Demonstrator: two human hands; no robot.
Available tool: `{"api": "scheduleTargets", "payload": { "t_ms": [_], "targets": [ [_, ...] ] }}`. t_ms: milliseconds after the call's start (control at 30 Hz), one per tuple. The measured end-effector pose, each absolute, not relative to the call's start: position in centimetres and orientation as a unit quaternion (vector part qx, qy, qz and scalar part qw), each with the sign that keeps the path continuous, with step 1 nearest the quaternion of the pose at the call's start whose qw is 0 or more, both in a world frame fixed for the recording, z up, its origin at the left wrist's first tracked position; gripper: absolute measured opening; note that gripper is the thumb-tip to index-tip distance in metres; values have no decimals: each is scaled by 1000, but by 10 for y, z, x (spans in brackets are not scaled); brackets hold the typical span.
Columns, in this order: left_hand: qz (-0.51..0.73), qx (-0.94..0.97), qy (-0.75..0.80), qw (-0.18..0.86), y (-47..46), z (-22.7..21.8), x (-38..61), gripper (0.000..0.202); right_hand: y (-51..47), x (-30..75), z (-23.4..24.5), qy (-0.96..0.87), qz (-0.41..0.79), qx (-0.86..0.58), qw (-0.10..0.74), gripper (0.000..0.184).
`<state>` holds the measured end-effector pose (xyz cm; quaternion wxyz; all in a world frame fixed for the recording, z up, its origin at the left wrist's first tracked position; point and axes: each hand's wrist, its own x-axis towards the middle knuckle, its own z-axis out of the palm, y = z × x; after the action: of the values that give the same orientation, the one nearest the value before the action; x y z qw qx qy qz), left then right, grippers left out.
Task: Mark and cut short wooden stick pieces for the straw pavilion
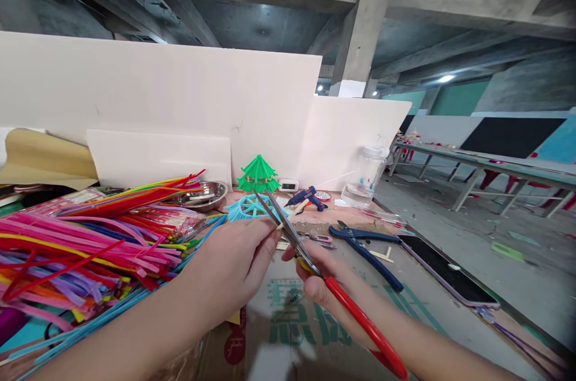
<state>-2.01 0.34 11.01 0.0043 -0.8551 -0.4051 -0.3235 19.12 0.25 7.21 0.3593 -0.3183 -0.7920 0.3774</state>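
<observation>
My right hand (321, 267) is closed around red-handled scissors (294, 240), whose blades are spread and point up and away from me. Pinched in my left hand (245, 252) is a thin pale wooden stick (279, 227), mostly hidden by the fingers. Its visible end lies between the scissor blades. Just beyond my hands stand a light blue openwork piece (249, 207) and a green tree-shaped roof (258, 172). Dark blue-handled pliers (366, 249) lie to the right of my right hand.
Bundles of coloured pipe cleaners (90, 243) fill the left side. A metal bowl (204, 195), a small digital clock (288, 185), a blue glue gun (306, 198) and a clear jar (362, 177) stand at the back. A phone (445, 267) lies near the right edge. White boards (180, 93) rise behind.
</observation>
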Motion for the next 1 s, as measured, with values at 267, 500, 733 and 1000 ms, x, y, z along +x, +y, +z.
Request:
{"api": "scheduleTargets", "payload": {
  "t_ms": [267,500,733,1000],
  "targets": [
    [-306,-853,-424,-6,7,109,-22,31,9,195,76,-816,346,-330,325,61],
    [-300,-844,-444,-9,9,109,-23,32,14,196,67,-816,324,-343,334,57],
    [-352,-819,-413,-186,26,119,-38,22,14,197,75,-811,361,-329,323,58],
    [-369,-677,-150,-619,37,104,-35,56,-2,210,76,-830,370,-291,298,58]
  ]
}}
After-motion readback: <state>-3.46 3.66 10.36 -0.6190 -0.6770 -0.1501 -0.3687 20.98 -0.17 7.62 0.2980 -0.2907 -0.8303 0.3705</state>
